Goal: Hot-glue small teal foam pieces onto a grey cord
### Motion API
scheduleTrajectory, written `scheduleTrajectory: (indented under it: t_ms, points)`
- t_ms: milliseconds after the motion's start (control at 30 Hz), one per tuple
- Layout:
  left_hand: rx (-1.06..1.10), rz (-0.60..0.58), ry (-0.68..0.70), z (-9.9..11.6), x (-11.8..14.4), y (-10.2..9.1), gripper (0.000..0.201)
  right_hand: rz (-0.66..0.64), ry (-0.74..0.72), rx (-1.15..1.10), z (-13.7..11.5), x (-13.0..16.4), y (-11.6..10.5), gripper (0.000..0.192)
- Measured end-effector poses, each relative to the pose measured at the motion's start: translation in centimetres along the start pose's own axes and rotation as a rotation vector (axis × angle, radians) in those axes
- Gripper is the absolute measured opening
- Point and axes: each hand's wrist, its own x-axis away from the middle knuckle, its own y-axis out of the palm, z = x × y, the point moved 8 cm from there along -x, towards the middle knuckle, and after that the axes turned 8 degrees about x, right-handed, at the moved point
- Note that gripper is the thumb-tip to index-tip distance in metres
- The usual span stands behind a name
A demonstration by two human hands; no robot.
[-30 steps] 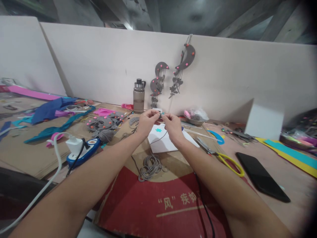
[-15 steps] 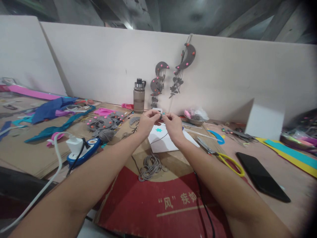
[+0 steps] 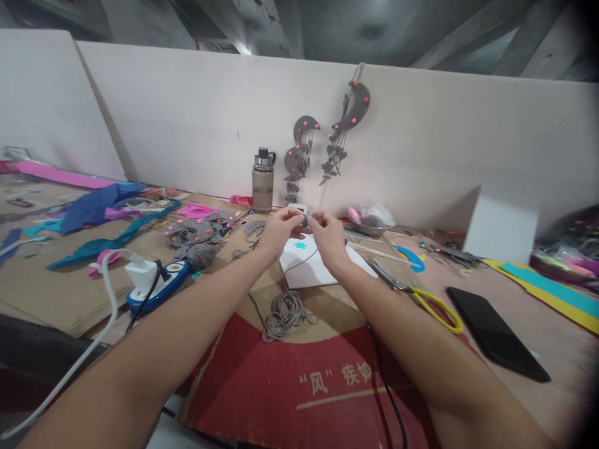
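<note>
Pinching a tiny teal piece [image 3: 305,218] between their fingertips, the left hand [image 3: 279,229] and right hand [image 3: 327,236] meet above the middle of the worktop [image 3: 524,299], toward its far edge. Both hands are closed on the piece from opposite sides, thumbs and forefingers nearly touching. It is too small to tell its shape or which way its long axis runs. A thin grey cord [image 3: 299,262] hangs from the hands down across the white sheet [image 3: 318,271] lying under them; a teal star [image 3: 300,246] sits on that sheet. Nearer the front edge a loose coil of cord [image 3: 285,312] rests on the red-printed cardboard [image 3: 299,380]. Just right of the sheet lie yellow-handled scissors [image 3: 421,298], blades pointing toward the hands, and farther right a black phone [image 3: 496,340]. Behind the hands, by the back wall, stands a bottle [image 3: 262,182]. Left of the coil sits a blue power strip [image 3: 161,282] with a white plug.
</note>
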Motion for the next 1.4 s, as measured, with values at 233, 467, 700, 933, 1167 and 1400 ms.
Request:
scheduleTrajectory:
  t_ms: [233,467,700,933,1167,1400]
  points:
    - [-0.038,-0.023,-0.040,0.0,0.3,0.4,0.016,0.016,0.025,-0.015,0.6,-0.1,-0.1,0.022]
    - [-0.097,0.004,-0.025,0.1,0.2,0.0,0.018,0.013,0.020,0.027,0.0,0.2,-0.1,0.021]
    - [-0.103,0.034,0.028,0.4,-0.1,-0.5,0.014,-0.009,0.022,0.035,-0.4,0.5,0.2,0.020]
    - [-0.029,-0.032,-0.036,-0.4,-0.2,0.0,0.017,-0.008,0.104,-0.092,1.5,0.1,0.6,0.022]
    - [-0.107,0.005,-0.046,-0.5,-0.2,-0.3,0.014,-0.019,0.151,-0.142,1.9,0.2,0.9,0.021]
    - [-0.125,0.044,-0.037,-0.4,-0.2,-0.6,0.012,-0.035,0.120,-0.113,1.4,0.6,1.2,0.022]
